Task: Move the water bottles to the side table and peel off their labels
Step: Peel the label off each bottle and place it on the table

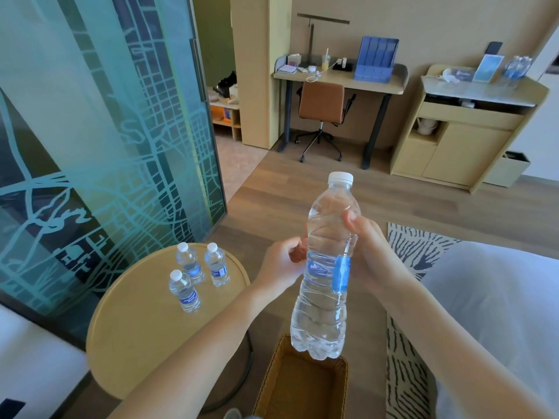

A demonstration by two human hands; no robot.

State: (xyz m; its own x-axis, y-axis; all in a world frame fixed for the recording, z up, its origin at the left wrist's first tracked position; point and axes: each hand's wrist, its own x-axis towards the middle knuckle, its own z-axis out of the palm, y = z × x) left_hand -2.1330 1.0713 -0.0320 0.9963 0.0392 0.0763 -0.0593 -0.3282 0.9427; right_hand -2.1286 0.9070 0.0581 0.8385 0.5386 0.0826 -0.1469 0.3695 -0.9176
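Centre of frame, a large water bottle (325, 313) was held upright in the air above a wicker basket (302, 388) at the bottom edge. The right hand (370, 257) was clamped round its upper body from behind, thumb across the front. The left hand (281, 264) had curled fingers up against the left edge of the blue label (319, 269); it looked like a pinch on the edge, but I couldn't tell if it actually had hold. The label was on, apparently intact. Lower left, three small bottles (184, 291) stood close together on the round side table (136, 328), all capped and labelled. More bottles (517, 66) sat on the cabinet (472, 131) at upper right, well apart from the table. My read: the peeling step was just starting on the first bottle, and moving wasn't fully done if the cabinet ones count. The next move needs a fingernail under the label seam, a steady counter-grip from the right hand, and a pull round the body rather than straight off, or the film tears.
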